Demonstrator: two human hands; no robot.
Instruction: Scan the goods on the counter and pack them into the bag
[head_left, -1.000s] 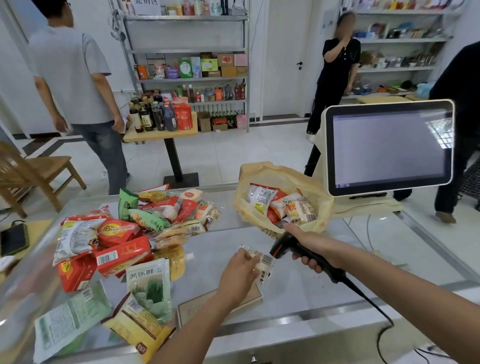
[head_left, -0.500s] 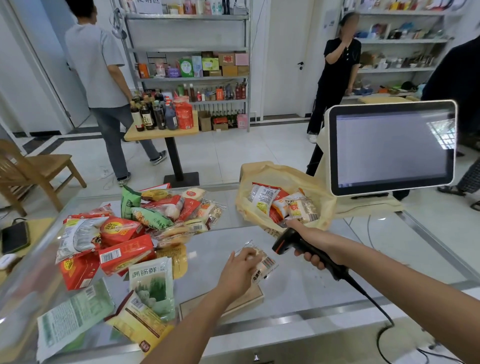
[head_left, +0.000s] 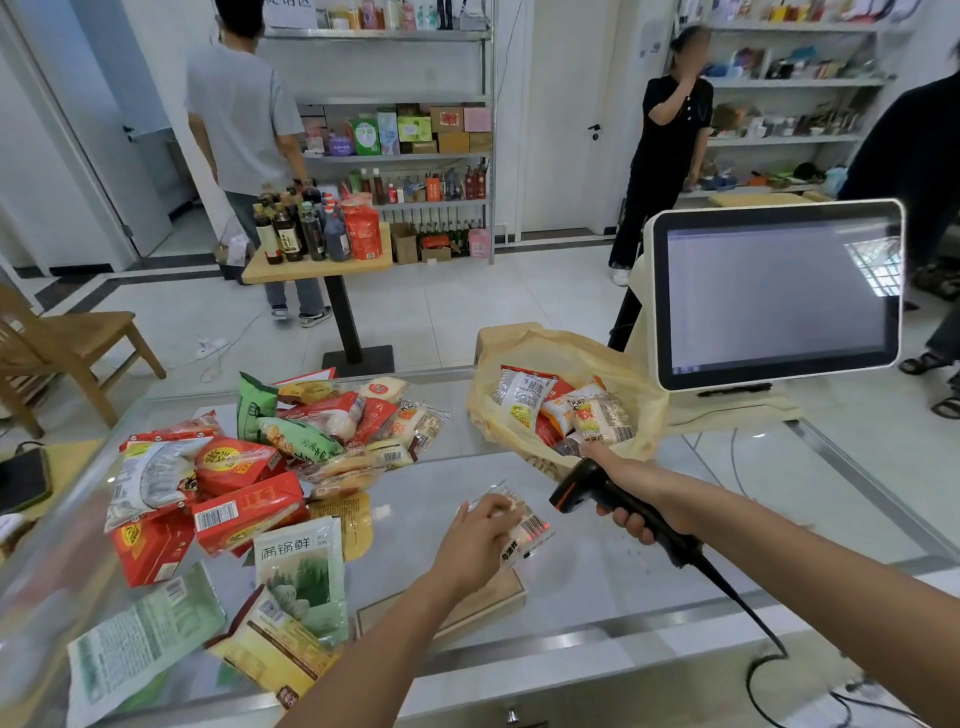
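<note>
glass counter (head_left: 597, 582) in a small shop, stocked shelves along the far wall. at the near middle, the left hand (head_left: 480, 535) holds a small clear packet (head_left: 527, 538) low over the glass, with a red glow across its barcode. just right of it, the right hand (head_left: 631, 499) is clenched around the black scanner (head_left: 579, 486), nose toward the packet. beyond lies the tan bag (head_left: 545, 348), open, snacks inside. more goods (head_left: 249, 467) are heaped at left.
</note>
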